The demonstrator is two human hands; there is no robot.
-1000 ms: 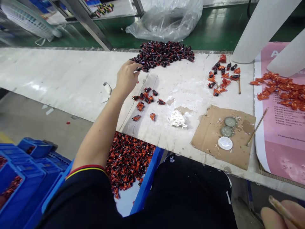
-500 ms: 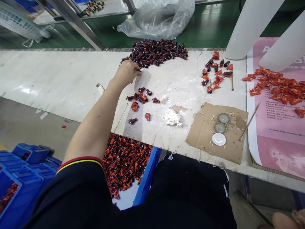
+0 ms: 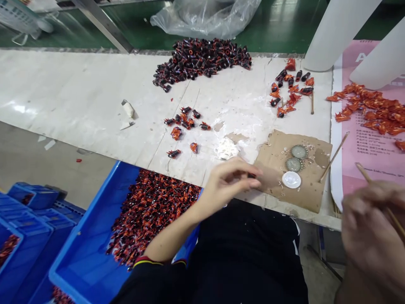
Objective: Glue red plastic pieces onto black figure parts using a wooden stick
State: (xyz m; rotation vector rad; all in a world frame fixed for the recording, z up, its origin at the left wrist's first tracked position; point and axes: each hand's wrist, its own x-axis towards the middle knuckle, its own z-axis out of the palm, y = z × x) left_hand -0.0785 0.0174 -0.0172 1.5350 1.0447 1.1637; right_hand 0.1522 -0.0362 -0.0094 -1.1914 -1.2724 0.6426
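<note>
My left hand [image 3: 226, 181] is over the front edge of the table, thumb and forefinger pinched on a small dark part [image 3: 252, 175] that is mostly hidden by the fingertips. At the right, my right hand [image 3: 373, 228] grips a thin wooden stick [image 3: 363, 172]; it is somewhat blurred. Between the hands lies a piece of brown cardboard [image 3: 268, 164] bearing two bottle caps [image 3: 299, 151] with whitish stuff in them and a white round lid [image 3: 291, 180]. Another wooden stick [image 3: 334, 156] rests across the cardboard's right edge. A crumpled white tissue [image 3: 227, 148] sits left of the cardboard.
Black parts with red openings form a heap [image 3: 202, 61] at the back. Loose black-and-red pieces [image 3: 183, 120] lie mid-table. Red pieces [image 3: 371, 107] cover part of a pink sheet [image 3: 373, 185], near white cylinders [image 3: 340, 33]. Below stands a blue bin [image 3: 85, 245] of finished-looking pieces.
My left hand has come from the heap at the back to the front of the cardboard, pinching a dark part. My right hand has risen into view with a wooden stick.
</note>
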